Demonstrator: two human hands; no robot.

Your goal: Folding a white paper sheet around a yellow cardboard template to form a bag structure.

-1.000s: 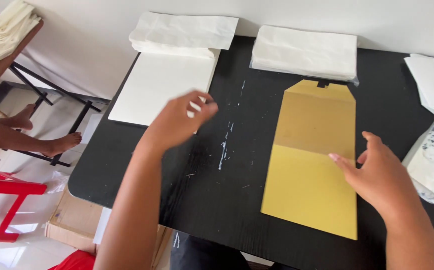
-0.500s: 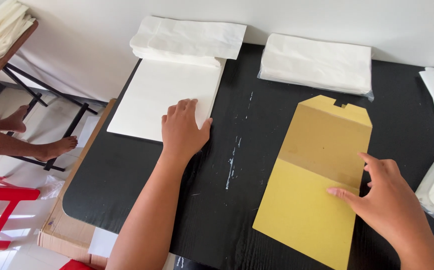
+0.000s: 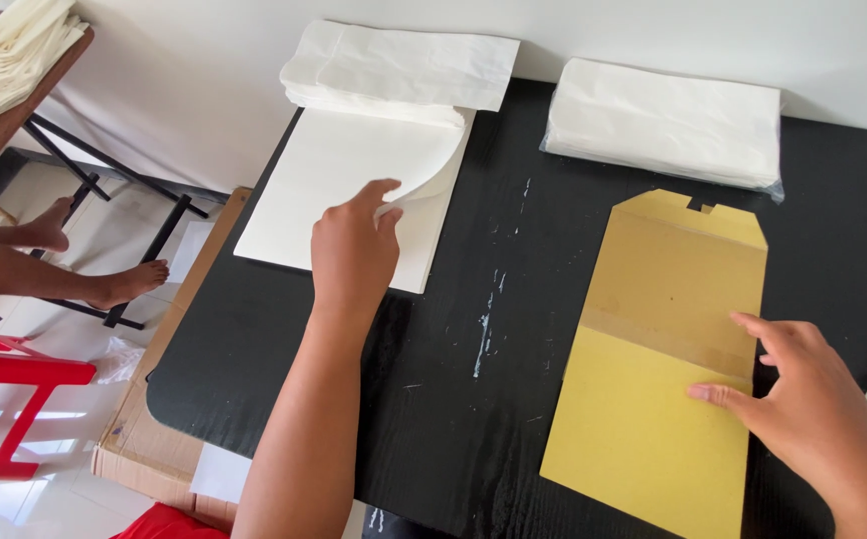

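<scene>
My left hand (image 3: 354, 250) pinches the right edge of the top white sheet (image 3: 394, 165) on a stack of white paper (image 3: 304, 205) and curls that edge upward. My right hand (image 3: 803, 399) rests flat, fingers spread, on the right side of a yellow-brown cardboard template (image 3: 663, 359) lying on the black table (image 3: 493, 339). The template has a folded flap with a small notch at its far end.
A pile of folded white paper bags (image 3: 404, 65) lies behind the paper stack. A wrapped bundle of white bags (image 3: 668, 120) sits at the back right. Another person's bare feet (image 3: 114, 284) are on the floor at left, near a red stool (image 3: 14, 399) and a cardboard box (image 3: 144, 439).
My left hand went from hovering above the table to the paper stack and has lifted the top sheet's right edge. My right hand stayed on the template.
</scene>
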